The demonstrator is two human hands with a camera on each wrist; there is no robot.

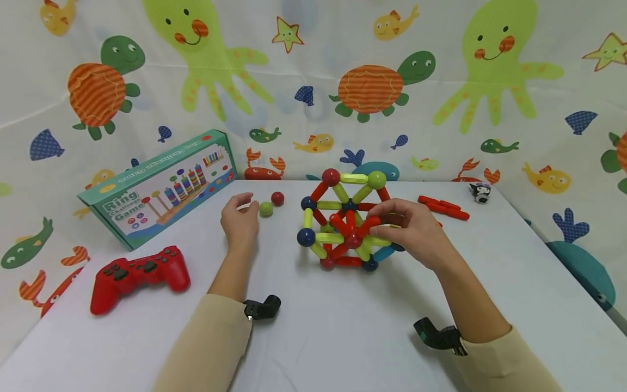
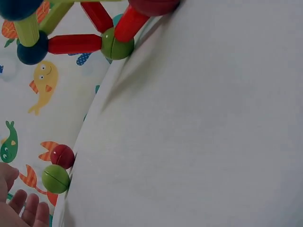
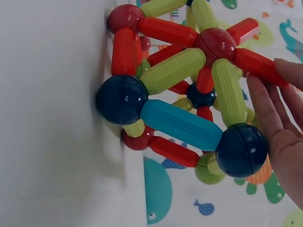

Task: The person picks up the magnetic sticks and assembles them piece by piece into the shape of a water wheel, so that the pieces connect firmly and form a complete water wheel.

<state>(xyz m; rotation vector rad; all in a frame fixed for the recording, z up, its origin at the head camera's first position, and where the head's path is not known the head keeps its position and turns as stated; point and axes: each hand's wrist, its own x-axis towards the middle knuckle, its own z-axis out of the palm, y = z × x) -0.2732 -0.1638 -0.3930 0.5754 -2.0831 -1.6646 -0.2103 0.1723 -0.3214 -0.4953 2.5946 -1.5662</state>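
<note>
A ball-and-stick model point(image 1: 329, 238) stands on the white table, made of red, green and dark blue balls joined by red, yellow-green and blue sticks. My right hand point(image 1: 413, 231) pinches a red stick point(image 3: 259, 66) between thumb and fingers; the stick juts from a red ball point(image 3: 216, 44) on the model's near side. Another red stick point(image 1: 338, 223) points up from that same ball. Left of the model, my left hand point(image 1: 240, 222) has loosely bent fingers and holds nothing. Close to its fingertips lies a loose green ball point(image 1: 266, 209), with a red ball point(image 1: 277, 198) just behind.
Several loose red sticks point(image 1: 443, 207) lie at the back right, near a small black-and-white figure point(image 1: 480, 192). A red game controller point(image 1: 140, 276) rests at the left, before a green Ring Challenge Game box point(image 1: 161, 190). A sea-animal cloth point(image 1: 313, 130) hangs behind the table.
</note>
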